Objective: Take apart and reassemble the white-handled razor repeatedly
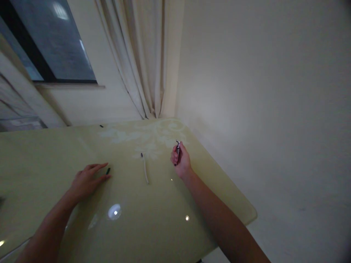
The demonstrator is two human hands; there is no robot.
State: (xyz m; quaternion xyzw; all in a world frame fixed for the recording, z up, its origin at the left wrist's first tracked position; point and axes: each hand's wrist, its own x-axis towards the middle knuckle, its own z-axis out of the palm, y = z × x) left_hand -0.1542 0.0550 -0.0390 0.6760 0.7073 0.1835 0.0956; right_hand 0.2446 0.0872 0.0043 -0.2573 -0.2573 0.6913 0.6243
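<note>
My left hand (89,179) is low over the left part of the table, thumb and fingers apart around a small dark green piece (108,171) that lies between their tips. My right hand (181,160) is closed around a slim dark and silvery metal tool (178,149), its hooked tip pointing up and away from me. Between the two hands a thin white stick (145,171) with a dark head, like a toothbrush, lies lengthwise on the table.
The pale green glossy table (142,226) has its right edge along the wall (260,102). A tiny black item (101,126) lies near the back edge. Beige curtains (139,54) and a window (60,40) stand behind. Lamps reflect in the tabletop.
</note>
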